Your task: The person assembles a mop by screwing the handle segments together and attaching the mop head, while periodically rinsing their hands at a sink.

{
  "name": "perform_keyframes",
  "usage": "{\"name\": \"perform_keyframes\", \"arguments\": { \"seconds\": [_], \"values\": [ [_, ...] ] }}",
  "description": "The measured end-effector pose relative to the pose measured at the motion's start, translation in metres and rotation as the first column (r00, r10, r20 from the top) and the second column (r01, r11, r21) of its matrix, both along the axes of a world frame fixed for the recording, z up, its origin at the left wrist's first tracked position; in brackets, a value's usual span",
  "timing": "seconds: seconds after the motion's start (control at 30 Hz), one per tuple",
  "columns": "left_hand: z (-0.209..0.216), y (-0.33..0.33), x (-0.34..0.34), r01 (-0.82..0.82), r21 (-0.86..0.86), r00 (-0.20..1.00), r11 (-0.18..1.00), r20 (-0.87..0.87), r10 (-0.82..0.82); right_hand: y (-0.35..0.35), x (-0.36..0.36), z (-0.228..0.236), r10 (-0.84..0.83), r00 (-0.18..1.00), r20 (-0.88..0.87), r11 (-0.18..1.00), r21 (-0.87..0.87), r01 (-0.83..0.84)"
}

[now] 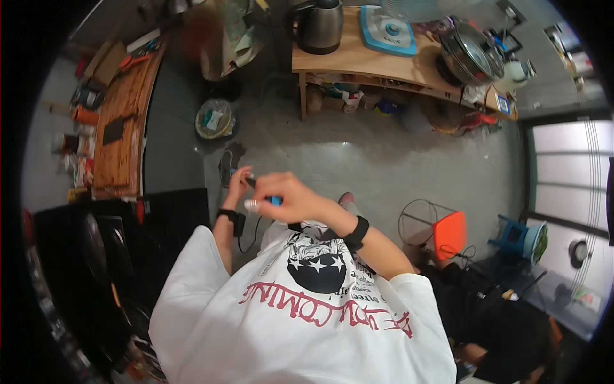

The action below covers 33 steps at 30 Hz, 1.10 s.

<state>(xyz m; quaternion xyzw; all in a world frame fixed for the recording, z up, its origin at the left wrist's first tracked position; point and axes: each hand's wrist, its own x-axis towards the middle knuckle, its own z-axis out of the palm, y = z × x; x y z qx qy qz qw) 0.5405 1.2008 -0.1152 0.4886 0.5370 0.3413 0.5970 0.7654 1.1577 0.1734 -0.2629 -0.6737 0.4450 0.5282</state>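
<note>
My right hand (pixel 291 197) is closed in front of my chest around a small tool with a blue handle (pixel 275 201). A narrow dark part (pixel 250 182) sticks out of the grip toward the left; its exact kind is too blurred to tell. Something whitish (pixel 251 206) shows at the thumb's end. My left hand (pixel 237 186) is just left of the tool's dark part, fingers loosely extended, partly side-on; no held thing can be made out in it. Black bands circle both wrists, and a thin dark cable hangs below the left one.
A wooden table (pixel 345 61) carries a kettle (pixel 320 29), a blue scale (pixel 388 32) and a lidded pot (pixel 472 54). A lined bin (pixel 215 120) stands on the floor. Left is a wooden board (pixel 118 141); right, an orange stool (pixel 449 235) and a person in black (pixel 511 326).
</note>
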Motion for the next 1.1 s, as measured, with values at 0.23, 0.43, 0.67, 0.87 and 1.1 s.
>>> {"name": "perform_keyframes", "arguments": {
  "seconds": [0.23, 0.43, 0.67, 0.87, 1.1],
  "values": [
    [-0.068, 0.011, -0.011, -0.073, -0.243, 0.937, 0.967, 0.315, 0.15, -0.004, 0.029, -0.039, -0.16, 0.986, -0.055, 0.949, -0.282, 0.138],
    [0.034, 0.035, 0.111, 0.56, -0.139, 0.495, 0.817, -0.734, -0.464, -0.01, 0.118, -0.018, -0.387, 0.884, -0.261, 0.841, -0.493, 0.223],
    [0.052, 0.013, 0.287, 0.779, -0.038, 0.455, 0.626, -0.653, -0.606, -0.06, 0.269, 0.014, -0.344, 0.893, -0.291, 0.936, -0.179, 0.302],
    [0.087, -0.052, 0.5, 0.944, -0.041, 0.242, 0.327, -0.588, -0.772, -0.171, 0.403, 0.034, -0.689, 0.57, -0.447, 0.663, -0.071, 0.745],
    [0.08, -0.15, 0.666, 0.998, 0.027, 0.057, 0.05, -0.523, -0.851, -0.276, 0.468, 0.05, -0.877, -0.383, -0.289, -0.338, -0.194, 0.921]
  ]
}}
